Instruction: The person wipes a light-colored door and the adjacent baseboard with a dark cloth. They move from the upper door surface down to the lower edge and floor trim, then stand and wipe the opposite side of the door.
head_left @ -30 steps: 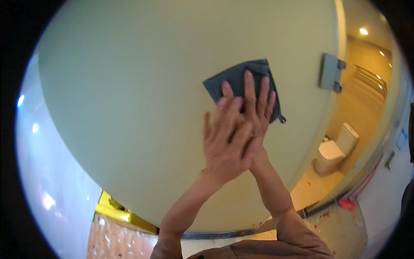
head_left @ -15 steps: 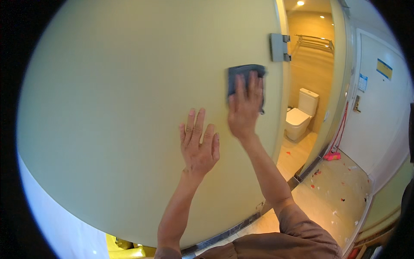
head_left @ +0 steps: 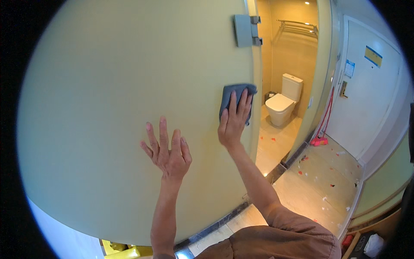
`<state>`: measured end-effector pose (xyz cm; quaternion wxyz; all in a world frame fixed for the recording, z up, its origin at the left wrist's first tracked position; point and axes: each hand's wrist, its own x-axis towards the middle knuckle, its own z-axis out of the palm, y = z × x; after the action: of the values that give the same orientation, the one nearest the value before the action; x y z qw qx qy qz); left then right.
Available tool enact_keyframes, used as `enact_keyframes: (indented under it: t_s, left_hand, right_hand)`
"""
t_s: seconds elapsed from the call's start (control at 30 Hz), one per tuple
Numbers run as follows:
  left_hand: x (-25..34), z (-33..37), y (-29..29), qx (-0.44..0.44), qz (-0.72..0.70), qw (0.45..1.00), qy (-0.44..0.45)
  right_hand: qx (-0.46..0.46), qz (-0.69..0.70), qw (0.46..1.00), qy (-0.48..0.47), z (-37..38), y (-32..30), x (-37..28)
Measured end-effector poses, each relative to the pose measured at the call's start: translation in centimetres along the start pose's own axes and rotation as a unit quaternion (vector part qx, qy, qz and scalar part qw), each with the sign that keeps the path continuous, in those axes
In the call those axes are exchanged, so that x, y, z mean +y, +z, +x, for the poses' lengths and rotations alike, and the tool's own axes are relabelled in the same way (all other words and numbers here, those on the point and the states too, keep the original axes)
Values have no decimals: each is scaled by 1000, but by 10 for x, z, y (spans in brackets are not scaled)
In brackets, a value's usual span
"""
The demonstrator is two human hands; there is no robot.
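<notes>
A dark grey-blue cloth (head_left: 227, 96) lies against a tall pale green panel (head_left: 108, 86), close to its right edge. My right hand (head_left: 233, 125) presses the cloth flat, fingers stretched upward over it. To the left and a bit lower, my left hand (head_left: 171, 155) is empty, its fingers spread and pointing up in front of the same panel. Whether its palm touches the surface I cannot tell. Above the cloth, a grey metal hinge (head_left: 244, 30) is fixed at the panel's edge.
Right of the panel, a doorway shows a white toilet (head_left: 280, 105) and a towel rack (head_left: 297, 26). Red and white scraps lie on the hallway floor (head_left: 310, 185). A pink-headed broom or mop (head_left: 319, 141) leans near a white door (head_left: 366, 86). Something yellow (head_left: 129, 252) is at lower left.
My view has turned right. On the panel, the cloth under my right hand has moved down and toward the right edge, below the hinge. My left hand is lower, with its fingers more spread.
</notes>
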<state>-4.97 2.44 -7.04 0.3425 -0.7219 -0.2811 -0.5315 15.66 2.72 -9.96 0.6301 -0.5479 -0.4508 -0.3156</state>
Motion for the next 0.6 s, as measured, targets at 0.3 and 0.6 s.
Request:
enact_keyframes:
  t_s: [0.3, 0.6]
  left_hand:
    - [52, -16, 36, -42, -37, 998, 15]
    - [59, -21, 57, -22, 0, 999, 35]
  right_hand:
    - [-42, -17, 996, -78, -18, -13, 34]
    - [-3, -11, 994, -106, 65, -10, 42]
